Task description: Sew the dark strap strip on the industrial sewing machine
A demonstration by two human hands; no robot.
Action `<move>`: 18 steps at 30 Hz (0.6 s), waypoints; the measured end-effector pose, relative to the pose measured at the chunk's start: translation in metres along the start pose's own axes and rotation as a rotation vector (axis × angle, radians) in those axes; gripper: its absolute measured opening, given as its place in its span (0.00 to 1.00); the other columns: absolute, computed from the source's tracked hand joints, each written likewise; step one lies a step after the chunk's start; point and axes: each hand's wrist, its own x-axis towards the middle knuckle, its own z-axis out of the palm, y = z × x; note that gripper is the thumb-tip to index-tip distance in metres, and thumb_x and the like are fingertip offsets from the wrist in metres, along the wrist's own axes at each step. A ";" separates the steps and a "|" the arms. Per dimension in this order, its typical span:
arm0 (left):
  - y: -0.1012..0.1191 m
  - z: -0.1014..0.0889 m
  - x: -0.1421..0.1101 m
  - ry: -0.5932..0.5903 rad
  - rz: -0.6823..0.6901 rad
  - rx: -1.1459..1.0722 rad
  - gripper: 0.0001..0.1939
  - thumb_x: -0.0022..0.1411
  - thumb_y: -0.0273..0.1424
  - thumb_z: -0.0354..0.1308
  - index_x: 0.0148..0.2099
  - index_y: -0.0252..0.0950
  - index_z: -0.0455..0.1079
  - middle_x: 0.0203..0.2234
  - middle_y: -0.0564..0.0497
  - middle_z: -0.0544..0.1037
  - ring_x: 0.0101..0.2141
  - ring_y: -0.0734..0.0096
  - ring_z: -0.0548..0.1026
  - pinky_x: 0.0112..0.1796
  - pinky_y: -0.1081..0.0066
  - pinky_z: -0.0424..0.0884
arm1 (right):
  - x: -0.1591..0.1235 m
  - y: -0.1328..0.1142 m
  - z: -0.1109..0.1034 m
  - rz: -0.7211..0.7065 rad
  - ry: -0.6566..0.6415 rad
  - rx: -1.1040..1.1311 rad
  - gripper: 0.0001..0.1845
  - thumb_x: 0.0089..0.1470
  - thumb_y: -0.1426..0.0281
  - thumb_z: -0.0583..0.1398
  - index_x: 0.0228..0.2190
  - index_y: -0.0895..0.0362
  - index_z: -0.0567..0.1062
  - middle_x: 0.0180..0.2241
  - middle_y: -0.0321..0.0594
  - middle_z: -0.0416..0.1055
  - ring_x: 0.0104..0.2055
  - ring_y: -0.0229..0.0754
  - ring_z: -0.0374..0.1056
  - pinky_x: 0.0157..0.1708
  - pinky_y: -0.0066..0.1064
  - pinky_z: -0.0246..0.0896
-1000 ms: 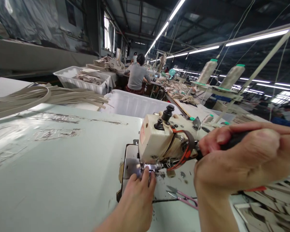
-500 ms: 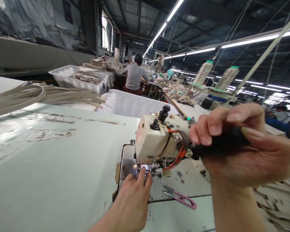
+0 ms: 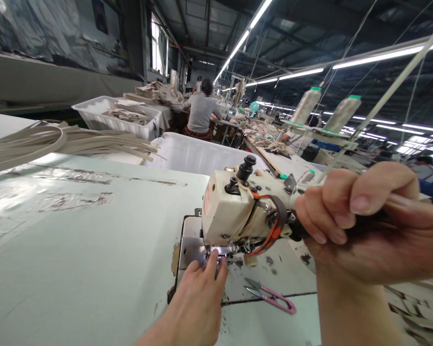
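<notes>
Looking through the head view, we have the sewing machine (image 3: pixel 227 211) right in front of us, a cream-coloured, boxy head with worn, marked paint, black knobs on top and an orange-and-brown band (image 3: pixel 274 230) looped round it. Its blunt end faces left and a little toward us, the long axis running off to the right and away. And here's our right hand (image 3: pixel 361 223), fingers curled shut round a black handle (image 3: pixel 368 222) at the machine's right, the handle lying roughly sideways. Down low, our left hand (image 3: pixel 200 298) reaches in with fingers slightly spread, tips by the lit needle area (image 3: pixel 220 251); whether they pinch anything, we can't tell. Pink-handled snips (image 3: pixel 272 297) lie just beside, blades pointing left.
</notes>
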 end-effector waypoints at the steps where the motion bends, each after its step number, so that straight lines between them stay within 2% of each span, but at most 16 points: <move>1: 0.000 0.001 0.000 0.000 0.005 0.002 0.34 0.50 0.24 0.47 0.61 0.21 0.53 0.60 0.28 0.55 0.48 0.46 0.68 0.43 0.49 0.69 | 0.000 -0.002 0.000 0.026 -0.016 0.006 0.11 0.48 0.74 0.48 0.20 0.57 0.67 0.14 0.33 0.56 0.10 0.31 0.47 0.06 0.24 0.42; 5: 0.001 0.002 0.001 0.001 0.010 0.009 0.35 0.50 0.24 0.47 0.62 0.22 0.52 0.60 0.29 0.54 0.51 0.45 0.65 0.42 0.49 0.69 | 0.000 -0.009 0.001 0.083 -0.029 -0.017 0.09 0.46 0.71 0.52 0.18 0.58 0.66 0.14 0.32 0.55 0.09 0.31 0.49 0.07 0.25 0.41; 11: 0.001 -0.001 0.000 -0.008 0.006 -0.006 0.35 0.50 0.24 0.47 0.62 0.20 0.51 0.60 0.28 0.53 0.50 0.44 0.66 0.43 0.48 0.68 | 0.001 -0.008 0.004 0.105 0.040 -0.051 0.09 0.41 0.75 0.46 0.17 0.58 0.64 0.14 0.34 0.55 0.10 0.31 0.49 0.09 0.26 0.42; 15: 0.000 0.002 0.002 -0.001 0.021 0.022 0.35 0.51 0.24 0.46 0.62 0.20 0.51 0.60 0.28 0.54 0.52 0.42 0.64 0.41 0.49 0.69 | -0.001 -0.003 0.003 0.058 0.017 -0.090 0.11 0.44 0.75 0.45 0.19 0.57 0.64 0.14 0.34 0.56 0.10 0.31 0.48 0.08 0.25 0.41; 18: 0.000 0.006 0.003 0.008 0.030 0.041 0.37 0.49 0.25 0.47 0.63 0.21 0.48 0.60 0.30 0.55 0.55 0.43 0.59 0.40 0.51 0.69 | -0.005 0.001 0.006 -0.013 0.118 -0.158 0.12 0.46 0.77 0.44 0.22 0.56 0.64 0.15 0.32 0.56 0.11 0.31 0.45 0.08 0.24 0.38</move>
